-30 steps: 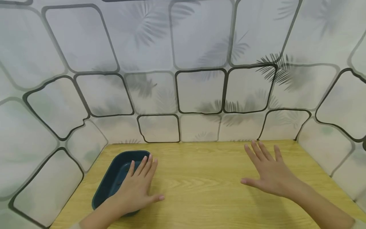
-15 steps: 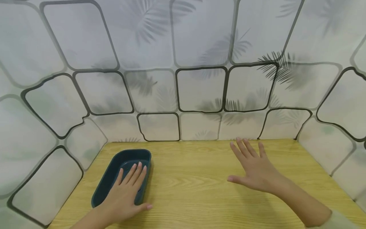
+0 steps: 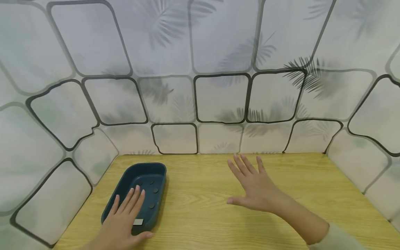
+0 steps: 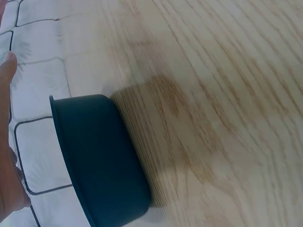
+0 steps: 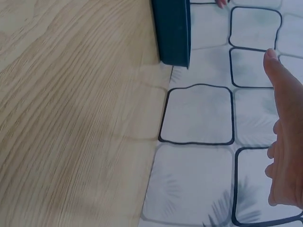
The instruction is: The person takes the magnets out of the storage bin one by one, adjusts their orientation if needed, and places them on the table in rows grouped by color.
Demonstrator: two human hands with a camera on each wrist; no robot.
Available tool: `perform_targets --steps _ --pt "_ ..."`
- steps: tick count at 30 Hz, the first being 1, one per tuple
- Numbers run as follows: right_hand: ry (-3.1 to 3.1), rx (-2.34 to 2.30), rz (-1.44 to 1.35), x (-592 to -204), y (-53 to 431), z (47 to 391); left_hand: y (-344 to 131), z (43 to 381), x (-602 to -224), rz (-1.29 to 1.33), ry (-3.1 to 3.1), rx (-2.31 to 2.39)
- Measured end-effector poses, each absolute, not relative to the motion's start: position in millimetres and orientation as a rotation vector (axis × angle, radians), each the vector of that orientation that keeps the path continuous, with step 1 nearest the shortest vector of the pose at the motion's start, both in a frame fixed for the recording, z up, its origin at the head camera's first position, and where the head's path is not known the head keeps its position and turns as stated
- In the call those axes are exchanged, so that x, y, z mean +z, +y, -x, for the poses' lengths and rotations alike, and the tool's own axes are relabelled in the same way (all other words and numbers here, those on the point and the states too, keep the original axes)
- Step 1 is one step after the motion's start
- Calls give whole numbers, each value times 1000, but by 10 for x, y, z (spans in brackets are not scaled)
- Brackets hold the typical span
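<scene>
A dark teal rectangular tub (image 3: 147, 169) with rounded corners stands on the left of the table in the head view. On its floor show several small dark round spots (image 3: 151, 206) and a small pale rectangle (image 3: 139, 222); what they are I cannot tell. My left hand (image 3: 120, 222) hovers over its near left part with fingers straight and spread, holding nothing and hiding that end. In the left wrist view the tub's outer wall (image 4: 99, 156) shows, with the hand above it. My right hand (image 3: 254, 185), fingers also spread, is held above the table's middle and touches nothing.
The wood-grain table (image 3: 200, 211) meets a back wall (image 3: 218, 100) covered in a rounded-block and fern-leaf pattern. Similarly patterned side walls rise at the left (image 3: 37, 173) and right (image 3: 375, 146).
My left hand has drawn back toward me and left, uncovering more of the tub's floor. The right hand has moved left across the table. The tub has stayed in place.
</scene>
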State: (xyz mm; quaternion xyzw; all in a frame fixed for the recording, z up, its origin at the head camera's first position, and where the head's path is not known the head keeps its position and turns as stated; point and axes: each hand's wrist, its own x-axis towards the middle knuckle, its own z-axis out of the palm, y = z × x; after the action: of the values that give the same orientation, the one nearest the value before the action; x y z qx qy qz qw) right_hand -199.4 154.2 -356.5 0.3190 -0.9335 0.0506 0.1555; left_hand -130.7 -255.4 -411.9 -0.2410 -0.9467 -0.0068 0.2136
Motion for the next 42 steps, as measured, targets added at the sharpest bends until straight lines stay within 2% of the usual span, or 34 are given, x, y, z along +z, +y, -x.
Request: perform_targets --steps 9,18,26,34,42 --pt "-2654 205 -1007 -3547 1135 2008 -2788 1208 -4171 564 -2706 -58" --pt "-2679 212 -1097 -3564 778 2012 -3031 1220 -4245 679 -2526 61" --pt "-2625 106 -1184 -3635 456 1985 -3192 1200 -4299 523 -2722 -116" --pt "-2483 -46 -1240 -3738 141 1909 -3312 1237 -4312 672 -2618 -53" --pt "-2513 -77 -1344 -3915 -106 1798 -3365 1222 -4369 614 -2677 -129"
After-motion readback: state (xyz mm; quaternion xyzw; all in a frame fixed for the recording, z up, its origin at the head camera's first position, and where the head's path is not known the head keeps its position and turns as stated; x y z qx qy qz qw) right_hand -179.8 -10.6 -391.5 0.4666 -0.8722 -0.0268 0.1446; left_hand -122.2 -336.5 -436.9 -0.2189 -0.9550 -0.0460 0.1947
